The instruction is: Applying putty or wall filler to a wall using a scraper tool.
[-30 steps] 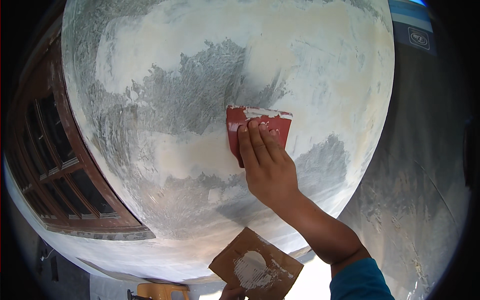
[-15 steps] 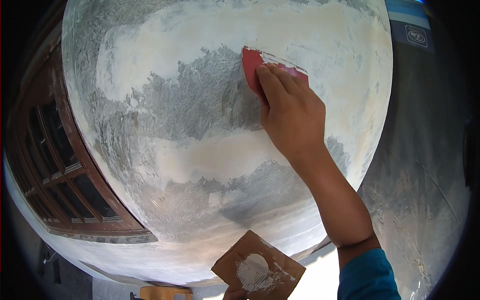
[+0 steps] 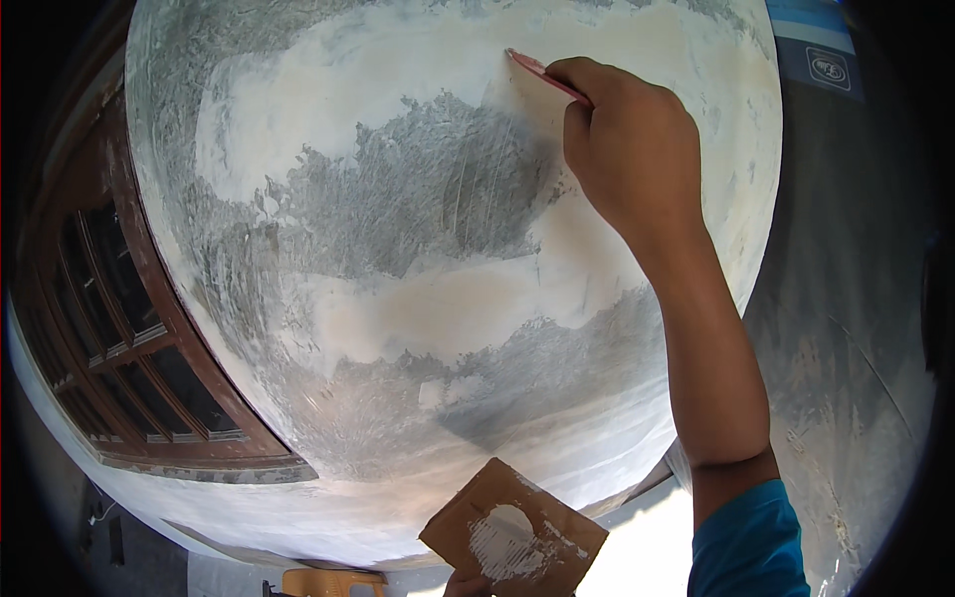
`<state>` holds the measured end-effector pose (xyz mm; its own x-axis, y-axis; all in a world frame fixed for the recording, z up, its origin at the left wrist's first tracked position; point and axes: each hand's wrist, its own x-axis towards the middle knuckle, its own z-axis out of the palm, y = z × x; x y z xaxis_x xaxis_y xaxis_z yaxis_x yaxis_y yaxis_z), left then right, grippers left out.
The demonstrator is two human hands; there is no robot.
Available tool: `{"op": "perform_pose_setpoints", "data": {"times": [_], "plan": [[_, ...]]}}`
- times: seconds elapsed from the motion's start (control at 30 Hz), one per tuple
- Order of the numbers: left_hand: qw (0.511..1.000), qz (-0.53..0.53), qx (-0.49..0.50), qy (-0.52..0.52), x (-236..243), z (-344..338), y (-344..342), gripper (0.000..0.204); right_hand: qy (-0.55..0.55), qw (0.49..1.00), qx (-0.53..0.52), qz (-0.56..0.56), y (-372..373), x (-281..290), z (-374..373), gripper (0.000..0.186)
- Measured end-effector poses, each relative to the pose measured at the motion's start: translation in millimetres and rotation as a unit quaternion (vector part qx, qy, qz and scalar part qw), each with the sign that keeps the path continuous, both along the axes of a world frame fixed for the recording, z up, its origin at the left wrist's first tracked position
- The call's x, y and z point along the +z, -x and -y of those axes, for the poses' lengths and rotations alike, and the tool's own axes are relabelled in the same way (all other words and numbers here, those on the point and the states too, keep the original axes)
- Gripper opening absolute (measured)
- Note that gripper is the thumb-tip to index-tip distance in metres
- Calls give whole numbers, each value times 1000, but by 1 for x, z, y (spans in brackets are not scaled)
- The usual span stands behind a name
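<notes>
A red putty scraper [image 3: 549, 78] is gripped in my right hand [image 3: 637, 144], turned nearly edge-on, its tip at the wall [image 3: 398, 189]. White putty coats broad patches of that wall, with rough grey plaster showing between them. At the bottom, my left hand [image 3: 468, 585] grips a square brown board [image 3: 512, 532] by its lower left edge; most of the hand is cut off by the frame. A flat lump of white putty [image 3: 505, 537] lies on the board.
To the left is a brown wooden window frame [image 3: 149, 368] with dark panes. A yellow-orange plastic chair [image 3: 333, 582] stands low, behind the board. A grey surface [image 3: 836, 328] runs along the right, with a blue and white banner [image 3: 816, 50] at its top.
My right hand has moved up and right with the scraper, which has turned from broad face to edge. Fresh putty shows at the patch's right side. The board has hardly moved.
</notes>
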<state>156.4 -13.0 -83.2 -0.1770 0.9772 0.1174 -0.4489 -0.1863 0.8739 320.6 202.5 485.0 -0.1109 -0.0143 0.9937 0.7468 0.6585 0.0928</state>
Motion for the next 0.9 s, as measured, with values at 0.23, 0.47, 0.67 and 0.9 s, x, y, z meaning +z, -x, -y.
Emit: {"op": "perform_pose_setpoints", "data": {"times": [0.23,0.47,0.67,0.9], "plan": [[1000,23,6,7,-2,7,-8,34,90,982,125,109,25,-115,30,16],[999,32,-12,-5,12,-7,-7,37,55,995,72,-37,-18,15,22,24],[999,43,-10,4,12,-4,-1,39,-118,990,29,69,47,-79,-5,23],[998,58,-4,10,15,6,3,41,246,942,172,151,12,-105,47,19]]}}
